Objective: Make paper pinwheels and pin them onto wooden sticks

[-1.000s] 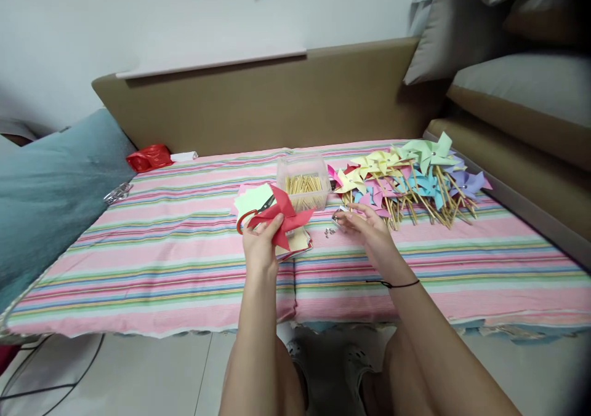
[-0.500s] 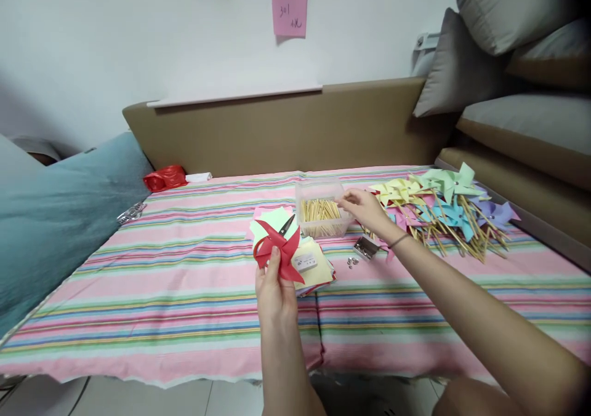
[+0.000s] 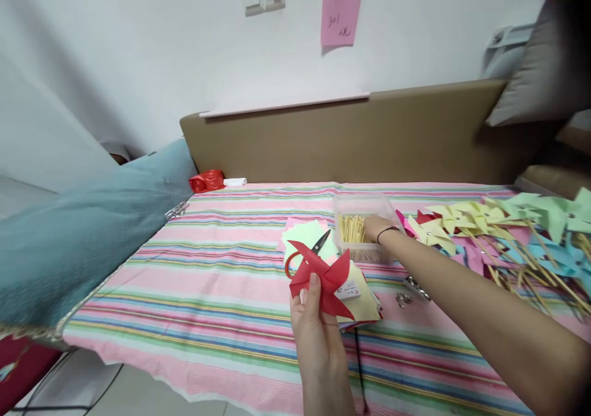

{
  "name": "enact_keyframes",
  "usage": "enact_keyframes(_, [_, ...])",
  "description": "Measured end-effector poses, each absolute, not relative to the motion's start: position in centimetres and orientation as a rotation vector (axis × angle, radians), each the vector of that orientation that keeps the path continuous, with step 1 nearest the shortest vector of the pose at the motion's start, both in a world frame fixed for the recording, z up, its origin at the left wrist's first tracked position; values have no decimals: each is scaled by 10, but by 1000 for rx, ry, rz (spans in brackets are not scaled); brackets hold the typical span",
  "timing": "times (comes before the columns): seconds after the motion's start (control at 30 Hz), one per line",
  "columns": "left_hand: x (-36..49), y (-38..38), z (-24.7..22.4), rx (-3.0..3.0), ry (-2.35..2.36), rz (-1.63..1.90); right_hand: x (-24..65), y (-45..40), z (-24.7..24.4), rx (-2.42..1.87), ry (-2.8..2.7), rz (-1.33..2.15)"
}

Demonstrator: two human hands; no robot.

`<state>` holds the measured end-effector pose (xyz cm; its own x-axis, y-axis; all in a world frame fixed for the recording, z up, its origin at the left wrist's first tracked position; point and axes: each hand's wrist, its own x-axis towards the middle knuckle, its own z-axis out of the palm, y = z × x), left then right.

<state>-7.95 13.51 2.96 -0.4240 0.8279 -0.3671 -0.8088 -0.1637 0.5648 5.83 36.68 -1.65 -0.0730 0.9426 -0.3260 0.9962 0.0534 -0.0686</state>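
My left hand (image 3: 314,317) pinches a red paper pinwheel (image 3: 329,274) between thumb and fingers, above the paper stack. My right hand (image 3: 376,226) reaches down into a clear plastic box (image 3: 362,204) of thin wooden sticks (image 3: 351,228); its fingers are hidden among them. Behind the pinwheel, scissors (image 3: 322,241) with orange handles lie on pale green paper sheets (image 3: 302,231). A small white box (image 3: 348,290) rests on the cream paper stack (image 3: 368,305). Beside my right forearm are small metal fasteners (image 3: 403,299) and a small open box (image 3: 417,287), partly covered by the arm.
Many finished pinwheels (image 3: 480,216) on sticks are piled at the right. A red plastic roll (image 3: 207,181) and a white roll (image 3: 235,182) lie at the back left. A teal cushion (image 3: 115,219) borders the striped cloth (image 3: 221,280), with a brown backrest (image 3: 323,145) behind.
My right hand has gone from the box's right rim down into the sticks. My left hand still holds the red pinwheel. The view has swung left, so everything appears further right.
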Motion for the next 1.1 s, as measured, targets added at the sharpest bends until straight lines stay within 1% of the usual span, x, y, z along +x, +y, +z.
enact_keyframes(0.13, [-78,135,28,-44,812,1811,60,368,-21,1997,2030,-378])
enact_keyframes(0.27, [-77,135,26,-36,782,1825,61,366,-16,1973,2012,-421])
enact_keyframes(0.37, [-76,135,28,2,759,1801,59,365,-1,1965,1986,-499])
enact_keyframes(0.47, [-73,135,31,33,755,1786,59,362,25,1992,2006,-568])
enact_keyframes(0.63, [-73,136,36,100,733,1800,68,332,71,2025,2324,-659])
enact_keyframes(0.77, [-76,136,38,207,692,1773,86,268,82,2002,2640,-792])
enact_keyframes(0.8, [-76,136,38,232,690,1761,91,248,80,1983,2698,-879])
enact_keyframes(0.87, [-73,136,36,280,687,1747,101,207,72,1926,2883,-1358])
enact_keyframes(0.93, [-67,137,35,345,663,1728,109,170,61,1891,2873,-1778])
enact_keyframes(1.03, [-55,137,35,448,601,1679,116,131,45,1845,2767,-2235])
enact_keyframes(1.1, [-45,138,36,502,566,1624,120,117,33,1787,2771,-2453])
